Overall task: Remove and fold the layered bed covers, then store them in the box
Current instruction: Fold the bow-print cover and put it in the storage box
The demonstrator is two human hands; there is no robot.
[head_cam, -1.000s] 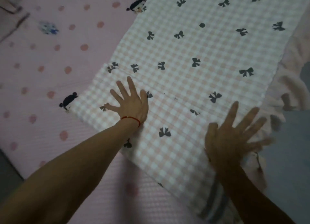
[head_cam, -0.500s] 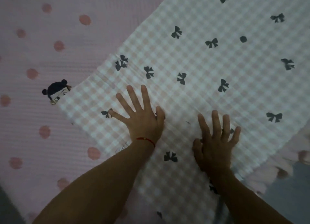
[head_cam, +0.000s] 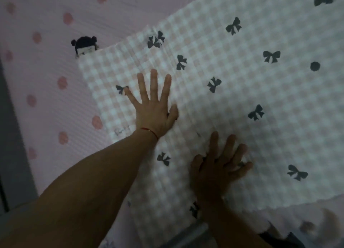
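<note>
**Two flat hands on one checked cover**

One pink-and-white checked cover (head_cam: 232, 99), printed with dark bows, lies spread across a pink dotted bed sheet (head_cam: 46, 71). The left hand (head_cam: 154, 108), a red string bracelet (head_cam: 149, 134) at its wrist, presses palm-down with straight, spread fingers, grasping nothing. The right hand (head_cam: 217, 169) lies flat just beside it, fingers spread, likewise released. A cartoon girl's head (head_cam: 85, 46) printed on the sheet peeks from behind the cover's left corner. No container is visible.

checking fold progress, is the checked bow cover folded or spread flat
Folded: the checked cover lies doubled into a strip, an underlayer edge showing at its corner, both hands pressing it flat.
</note>
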